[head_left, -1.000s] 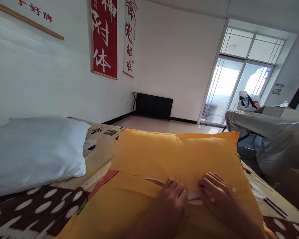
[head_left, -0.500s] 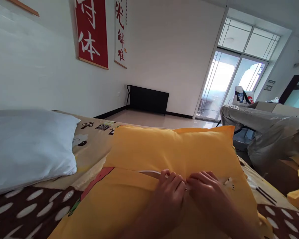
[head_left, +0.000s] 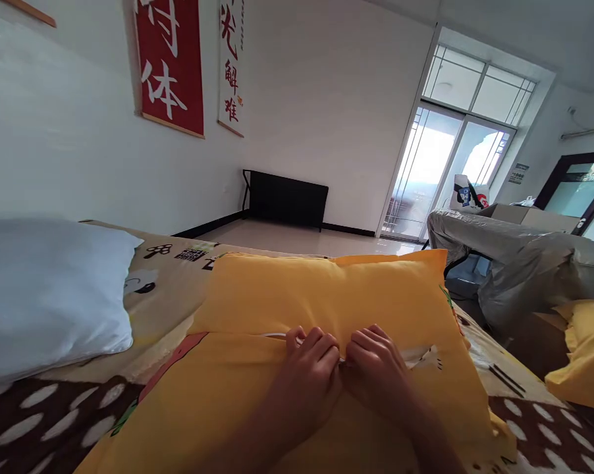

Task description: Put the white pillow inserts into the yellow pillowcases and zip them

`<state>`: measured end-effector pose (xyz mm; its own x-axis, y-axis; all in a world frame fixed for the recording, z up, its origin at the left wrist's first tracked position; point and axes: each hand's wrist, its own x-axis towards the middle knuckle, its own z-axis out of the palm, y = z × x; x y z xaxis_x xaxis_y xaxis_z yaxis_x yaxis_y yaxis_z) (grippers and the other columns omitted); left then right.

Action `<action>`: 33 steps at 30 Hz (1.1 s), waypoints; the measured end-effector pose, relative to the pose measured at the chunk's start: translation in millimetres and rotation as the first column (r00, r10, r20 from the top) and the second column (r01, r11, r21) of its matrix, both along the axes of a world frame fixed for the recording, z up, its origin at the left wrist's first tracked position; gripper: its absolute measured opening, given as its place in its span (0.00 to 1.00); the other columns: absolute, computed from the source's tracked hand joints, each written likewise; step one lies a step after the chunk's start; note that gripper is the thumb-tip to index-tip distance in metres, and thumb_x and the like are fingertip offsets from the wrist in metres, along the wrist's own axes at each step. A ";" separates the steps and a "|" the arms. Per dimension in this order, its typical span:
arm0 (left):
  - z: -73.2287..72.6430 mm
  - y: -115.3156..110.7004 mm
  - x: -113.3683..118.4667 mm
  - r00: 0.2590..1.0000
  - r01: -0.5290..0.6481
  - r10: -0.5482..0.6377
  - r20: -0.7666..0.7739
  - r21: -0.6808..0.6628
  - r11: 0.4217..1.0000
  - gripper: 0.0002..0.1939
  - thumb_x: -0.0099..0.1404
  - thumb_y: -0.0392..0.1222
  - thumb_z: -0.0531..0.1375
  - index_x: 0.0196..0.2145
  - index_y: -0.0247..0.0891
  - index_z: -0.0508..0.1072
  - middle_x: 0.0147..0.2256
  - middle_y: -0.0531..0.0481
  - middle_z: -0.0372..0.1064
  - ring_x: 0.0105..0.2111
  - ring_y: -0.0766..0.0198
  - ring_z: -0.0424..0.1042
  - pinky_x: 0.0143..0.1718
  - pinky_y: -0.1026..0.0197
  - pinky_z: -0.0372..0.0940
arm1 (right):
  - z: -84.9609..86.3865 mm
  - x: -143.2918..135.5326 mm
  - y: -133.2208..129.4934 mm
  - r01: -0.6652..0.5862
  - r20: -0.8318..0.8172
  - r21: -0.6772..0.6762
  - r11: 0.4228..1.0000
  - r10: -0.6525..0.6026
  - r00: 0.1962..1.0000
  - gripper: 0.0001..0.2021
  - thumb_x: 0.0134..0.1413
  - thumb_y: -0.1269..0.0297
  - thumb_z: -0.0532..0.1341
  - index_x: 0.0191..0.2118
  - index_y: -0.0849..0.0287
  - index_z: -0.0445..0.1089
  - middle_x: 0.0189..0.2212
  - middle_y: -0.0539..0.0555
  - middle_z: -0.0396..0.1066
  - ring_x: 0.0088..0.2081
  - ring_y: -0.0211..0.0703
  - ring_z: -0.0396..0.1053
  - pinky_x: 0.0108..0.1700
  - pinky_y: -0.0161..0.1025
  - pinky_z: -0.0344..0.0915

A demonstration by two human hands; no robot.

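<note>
A yellow pillow (head_left: pixel 272 289) lies in front of me, with a slit-like opening across its middle and a strip of white showing at the slit's left part. My left hand (head_left: pixel 309 368) is closed on the fabric at the edge of this opening, fingers curled. Right beside it, my right hand (head_left: pixel 376 368) also pinches the edge, the knuckles of both hands nearly touching. A small light bit shows between the hands, too small to make out. The fingertips are hidden in the cloth.
A white pillow (head_left: pixel 50 296) rests at the left on a patterned blanket (head_left: pixel 171 289). At the right are a plastic-covered piece of furniture (head_left: pixel 519 243) and more yellow cloth (head_left: pixel 586 352). A black folded frame (head_left: pixel 287 201) leans near the far wall.
The whole view has shifted, so the pillow and hands appear further left. Both hands still grip the edge of the opening, close together.
</note>
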<state>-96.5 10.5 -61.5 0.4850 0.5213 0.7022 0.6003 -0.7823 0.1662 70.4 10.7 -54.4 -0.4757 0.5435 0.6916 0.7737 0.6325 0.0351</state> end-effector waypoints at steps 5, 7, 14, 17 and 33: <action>9.5 1.6 -7.0 0.995 -0.102 0.102 -0.008 -0.055 0.993 0.09 0.60 0.28 0.47 0.27 0.35 0.64 0.31 0.50 0.66 0.34 0.61 0.61 0.40 0.52 0.48 | -1.5 5.6 0.8 0.028 0.034 -0.082 0.996 -0.025 0.999 0.09 0.43 0.79 0.54 0.22 0.59 0.54 0.22 0.47 0.59 0.27 0.34 0.56 0.34 0.34 0.48; 15.0 1.8 -12.1 0.992 -0.128 0.125 -0.033 -0.080 0.989 0.09 0.59 0.28 0.47 0.26 0.35 0.64 0.30 0.50 0.66 0.34 0.61 0.61 0.39 0.53 0.48 | -0.9 4.9 0.1 0.041 0.041 -0.105 0.994 -0.037 0.998 0.10 0.40 0.80 0.53 0.21 0.59 0.53 0.22 0.47 0.58 0.27 0.34 0.55 0.34 0.34 0.48; 16.8 -7.2 -26.4 0.907 -0.398 0.407 -0.106 0.098 0.912 0.10 0.59 0.28 0.48 0.27 0.37 0.66 0.29 0.47 0.67 0.34 0.58 0.61 0.40 0.49 0.47 | -3.6 -4.7 0.8 0.058 0.053 -0.118 0.991 -0.052 0.997 0.10 0.39 0.78 0.54 0.18 0.60 0.51 0.20 0.47 0.57 0.26 0.34 0.54 0.34 0.34 0.48; 17.2 -5.6 -31.2 0.881 -0.448 0.458 -0.116 0.105 0.888 0.10 0.59 0.28 0.48 0.27 0.37 0.66 0.29 0.45 0.68 0.34 0.56 0.63 0.40 0.49 0.48 | -10.0 -7.9 3.5 0.080 0.080 -0.128 0.989 -0.070 0.994 0.09 0.40 0.77 0.54 0.18 0.60 0.53 0.20 0.48 0.60 0.26 0.34 0.56 0.35 0.34 0.49; 34.3 2.3 -51.0 0.901 -0.434 0.416 -0.127 -0.311 0.845 0.13 0.63 0.37 0.47 0.21 0.38 0.59 0.23 0.49 0.65 0.22 0.64 0.61 0.26 0.61 0.51 | 37.6 -80.5 13.3 0.105 0.148 -0.263 0.959 -0.068 0.987 0.05 0.50 0.73 0.55 0.28 0.59 0.67 0.30 0.51 0.70 0.33 0.37 0.65 0.36 0.36 0.52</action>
<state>-147.5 12.8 -27.2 0.1949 0.8779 0.4373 0.8765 -0.3560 0.3240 -10.1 24.0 -16.9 -0.4979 0.7438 0.4459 0.8257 0.5638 -0.0184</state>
